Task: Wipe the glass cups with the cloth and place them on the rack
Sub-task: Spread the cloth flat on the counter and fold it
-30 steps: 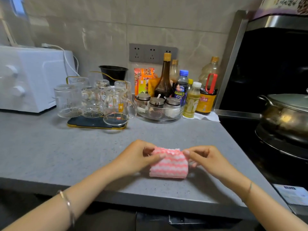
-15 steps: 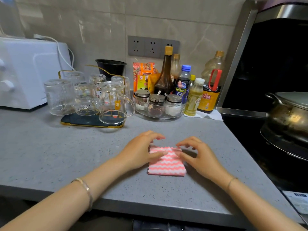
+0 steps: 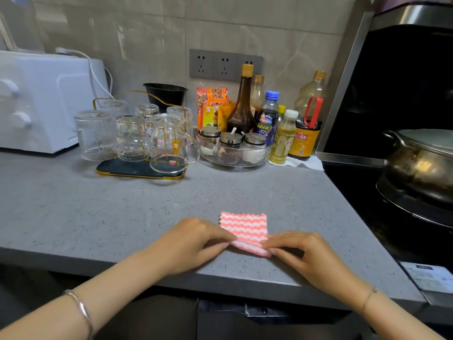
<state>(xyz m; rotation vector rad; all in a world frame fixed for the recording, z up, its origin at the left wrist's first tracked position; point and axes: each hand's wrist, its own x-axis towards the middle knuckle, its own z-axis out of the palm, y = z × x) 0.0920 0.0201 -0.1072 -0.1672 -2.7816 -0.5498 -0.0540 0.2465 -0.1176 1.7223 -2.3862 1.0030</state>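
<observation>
Cloth (image 3: pixel 244 230): pink-and-white zigzag, folded to a small square, lying flat on the grey counter (image 3: pixel 122 217) close to its front edge, at 6 o'clock in the view.
Left hand (image 3: pixel 196 241): knuckles up, at 9 o'clock of the cloth; thumb and forefinger pinch the near left corner; silver bangle on that wrist.
Right hand (image 3: pixel 302 251): at 4 o'clock of the cloth; fingers curled, tips nipping the near right corner.
Glass cups (image 3: pixel 132 138): six or so, clustered on the rack (image 3: pixel 115 168), a dark gold-rimmed tray with a gold wire frame, at 10 o'clock from the cloth and well apart from it; cannot tell whether the leftmost ribbed cup sits on the tray or just beside it.
White appliance (image 3: pixel 44 101) at 9 o'clock of the rack; glass bowl (image 3: pixel 235 164) of spice jars at its 3 o'clock, sauce bottles (image 3: pixel 241 104) behind; steel pot (image 3: pixel 421 163) at far 3 o'clock.
</observation>
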